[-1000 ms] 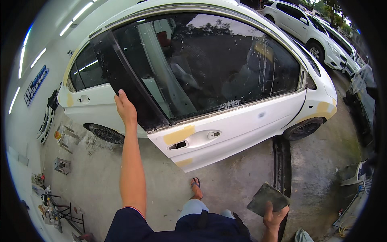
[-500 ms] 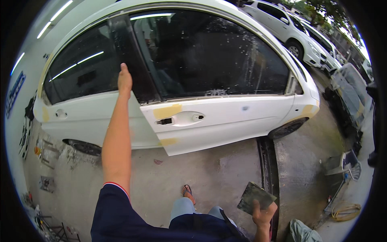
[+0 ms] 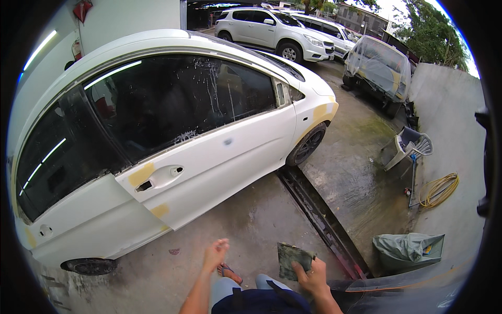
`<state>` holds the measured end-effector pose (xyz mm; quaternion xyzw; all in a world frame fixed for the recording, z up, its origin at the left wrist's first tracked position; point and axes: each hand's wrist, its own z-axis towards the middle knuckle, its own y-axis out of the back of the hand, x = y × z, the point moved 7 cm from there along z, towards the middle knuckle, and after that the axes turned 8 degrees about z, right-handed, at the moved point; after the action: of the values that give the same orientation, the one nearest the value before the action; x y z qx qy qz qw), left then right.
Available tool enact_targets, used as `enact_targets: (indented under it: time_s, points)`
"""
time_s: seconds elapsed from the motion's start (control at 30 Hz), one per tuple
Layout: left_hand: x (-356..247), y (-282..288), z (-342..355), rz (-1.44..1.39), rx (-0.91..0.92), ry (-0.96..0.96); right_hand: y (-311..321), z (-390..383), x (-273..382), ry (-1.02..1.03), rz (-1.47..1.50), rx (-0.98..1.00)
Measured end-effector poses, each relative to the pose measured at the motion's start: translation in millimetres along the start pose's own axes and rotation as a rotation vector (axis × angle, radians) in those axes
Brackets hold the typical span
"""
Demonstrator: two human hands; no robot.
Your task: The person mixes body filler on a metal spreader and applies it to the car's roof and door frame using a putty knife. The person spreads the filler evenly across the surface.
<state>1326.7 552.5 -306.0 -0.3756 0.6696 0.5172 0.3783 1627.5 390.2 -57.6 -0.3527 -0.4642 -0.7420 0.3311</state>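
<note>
My right hand (image 3: 312, 276) grips a thin, dark green-black sheet of sandpaper (image 3: 288, 260), thumb lying on its face, low in the picture right of my knees. My left hand (image 3: 214, 255) hangs in the air over the floor, above my sandalled foot; its fingers are loosely bent and slightly apart, with nothing seen in them. Beyond both hands stands a white car (image 3: 219, 157). Its front door (image 3: 251, 149) has yellowish filler patches (image 3: 141, 174) around a handle recess that lacks its handle, and sits slightly ajar. White drips mark its dark window (image 3: 183, 104).
A dark floor channel (image 3: 324, 225) runs from the front wheel (image 3: 308, 146) toward me. To the right are a grey plastic chair (image 3: 408, 146), a coiled yellow hose (image 3: 440, 191), a grey-green bag (image 3: 405, 254) and a concrete wall (image 3: 444, 115). Other vehicles (image 3: 272, 34) are parked behind.
My left hand has come down from the car's window pillar to near my legs. The view has turned right, toward the car's front. The right hand still holds the sandpaper.
</note>
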Motion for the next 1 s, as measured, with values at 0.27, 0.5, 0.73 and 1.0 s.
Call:
enact_targets:
  time_s: [0.27,0.5,0.73,1.0]
  points:
    - [-147.9,-88.6,-205.1,-0.627,-0.033,-0.313,30.5,-60.4,3.6,0.204,0.170,0.218]
    - [-172.1,-118.7,-337.8,-0.509,0.027,-0.028,46.9,-168.6,6.6,0.007,0.433,0.447]
    - [-201.6,-108.0,-425.1,-0.211,-0.397,-0.249,62.0,-248.4,-5.9,-0.202,0.670,0.346]
    - [-79.5,-50.6,-602.4,-0.206,-0.361,0.116,14.5,-415.9,22.5,-0.292,0.485,0.913]
